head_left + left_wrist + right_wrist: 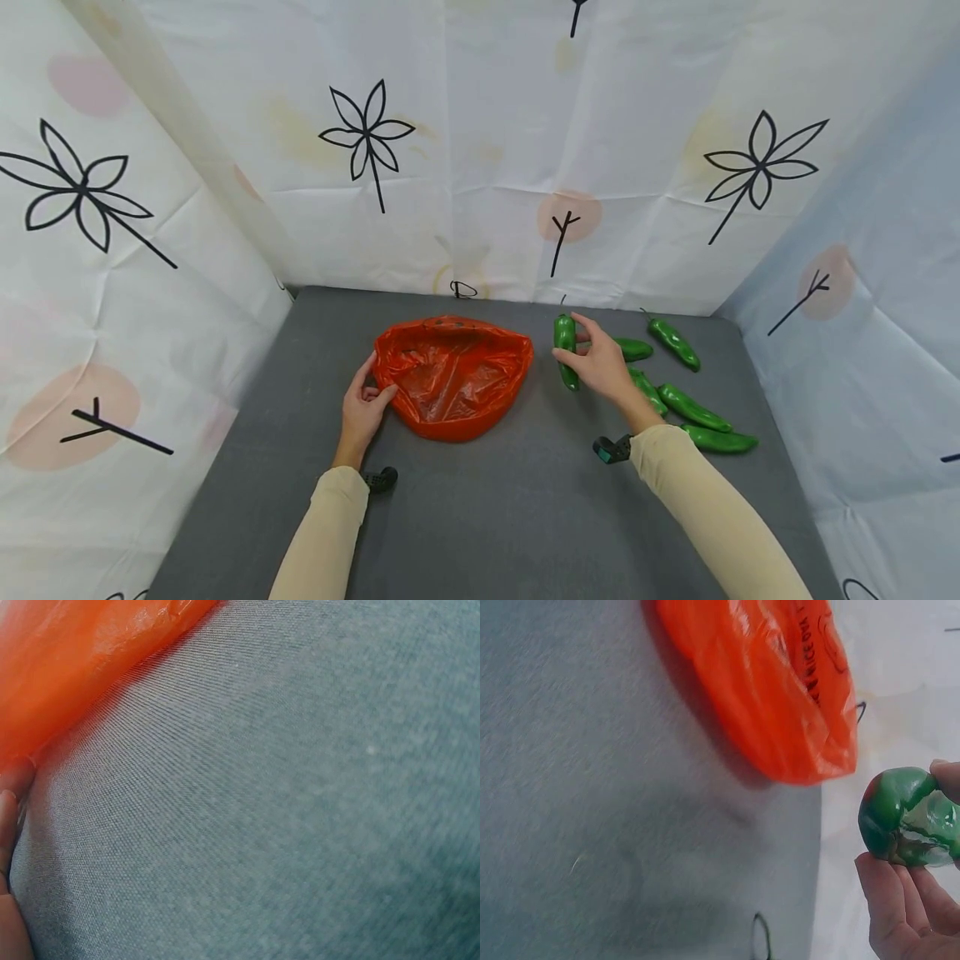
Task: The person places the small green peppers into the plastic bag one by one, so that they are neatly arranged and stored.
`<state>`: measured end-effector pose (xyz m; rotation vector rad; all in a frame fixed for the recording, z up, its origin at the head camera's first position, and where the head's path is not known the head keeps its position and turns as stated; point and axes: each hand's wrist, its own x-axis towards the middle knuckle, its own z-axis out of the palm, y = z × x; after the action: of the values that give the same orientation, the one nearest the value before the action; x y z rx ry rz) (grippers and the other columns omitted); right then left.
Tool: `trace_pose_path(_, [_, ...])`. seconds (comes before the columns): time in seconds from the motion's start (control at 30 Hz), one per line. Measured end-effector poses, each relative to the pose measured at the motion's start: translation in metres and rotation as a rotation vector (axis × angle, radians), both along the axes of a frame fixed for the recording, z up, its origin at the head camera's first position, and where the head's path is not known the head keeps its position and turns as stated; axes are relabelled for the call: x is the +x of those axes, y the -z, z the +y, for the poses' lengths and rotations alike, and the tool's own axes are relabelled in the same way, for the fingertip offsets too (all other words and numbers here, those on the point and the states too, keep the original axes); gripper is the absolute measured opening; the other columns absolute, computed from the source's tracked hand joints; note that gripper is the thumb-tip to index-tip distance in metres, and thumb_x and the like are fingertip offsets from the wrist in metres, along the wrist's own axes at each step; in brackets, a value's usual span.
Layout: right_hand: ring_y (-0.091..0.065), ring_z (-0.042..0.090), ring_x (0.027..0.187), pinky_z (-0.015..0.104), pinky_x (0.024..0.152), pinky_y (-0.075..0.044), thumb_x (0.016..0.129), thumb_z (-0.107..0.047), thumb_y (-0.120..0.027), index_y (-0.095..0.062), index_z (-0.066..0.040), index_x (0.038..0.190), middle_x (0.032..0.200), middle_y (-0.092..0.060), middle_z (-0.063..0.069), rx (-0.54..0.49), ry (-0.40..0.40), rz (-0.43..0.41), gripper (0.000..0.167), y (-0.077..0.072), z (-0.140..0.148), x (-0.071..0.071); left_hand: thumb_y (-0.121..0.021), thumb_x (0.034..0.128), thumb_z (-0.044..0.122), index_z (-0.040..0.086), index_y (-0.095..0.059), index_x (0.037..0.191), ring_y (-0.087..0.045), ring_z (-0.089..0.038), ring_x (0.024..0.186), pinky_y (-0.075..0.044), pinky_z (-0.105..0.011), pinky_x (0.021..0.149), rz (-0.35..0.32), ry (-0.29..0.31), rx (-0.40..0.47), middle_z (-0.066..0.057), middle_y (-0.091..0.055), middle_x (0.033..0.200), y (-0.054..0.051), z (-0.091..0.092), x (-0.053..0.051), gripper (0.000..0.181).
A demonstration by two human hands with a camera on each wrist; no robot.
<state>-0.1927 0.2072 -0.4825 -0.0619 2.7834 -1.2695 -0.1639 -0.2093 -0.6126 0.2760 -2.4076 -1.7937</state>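
An orange-red plastic bag (453, 379) lies with its mouth spread wide on the grey table. My left hand (363, 408) pinches the bag's left edge between thumb and fingers; the left wrist view shows the bag (67, 667) and a few fingertips at its edge. Right of the bag, my right hand (603, 362) holds a green pepper (565, 350) upright between thumb and fingers. In the right wrist view that pepper (900, 814) appears end-on in my right hand (904, 907), beside the bag (765, 690).
Several green peppers lie at the right of the table (480, 533), among them one near the back (673, 343) and one nearer the front (720, 440). White printed cloth (465, 167) hangs behind the table and at both sides.
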Motion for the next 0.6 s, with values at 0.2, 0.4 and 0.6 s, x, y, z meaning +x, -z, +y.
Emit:
trace_pose_path(0.2, [-0.069, 0.036, 0.109, 0.047, 0.085, -0.061, 0.094, -0.032, -0.074, -0.034, -0.013, 0.160, 0.131, -0.062, 0.021, -0.025, -0.022, 0.007, 0.079, -0.007, -0.017, -0.008, -0.076, 0.0932, 0.029, 0.043, -0.044, 0.153, -0.055, -0.009, 0.075, -0.050, -0.012, 0.068, -0.003, -0.004, -0.002, 0.000, -0.050, 0.152, 0.000, 0.000, 0.000, 0.069])
trace_pose_path(0.4, [-0.070, 0.035, 0.108, 0.046, 0.084, -0.061, 0.093, -0.032, -0.075, -0.035, -0.013, 0.159, 0.130, -0.063, 0.021, -0.049, -0.051, 0.016, 0.079, -0.010, -0.033, -0.015, -0.076, 0.0929, 0.028, 0.044, -0.045, 0.152, -0.055, -0.007, 0.074, -0.050, -0.012, 0.068, 0.002, -0.004, 0.008, -0.001, -0.052, 0.149, 0.000, 0.001, -0.001, 0.069])
trace_pose_path(0.6, [-0.069, 0.034, 0.109, 0.046, 0.084, -0.060, 0.092, -0.032, -0.076, -0.037, -0.013, 0.157, 0.128, -0.065, 0.020, -0.047, -0.074, 0.019, 0.078, -0.011, -0.049, -0.020, -0.076, 0.0930, 0.027, 0.042, -0.046, 0.152, -0.055, -0.007, 0.073, -0.050, -0.011, 0.067, 0.014, -0.013, 0.015, -0.001, -0.051, 0.153, 0.003, 0.000, -0.002, 0.068])
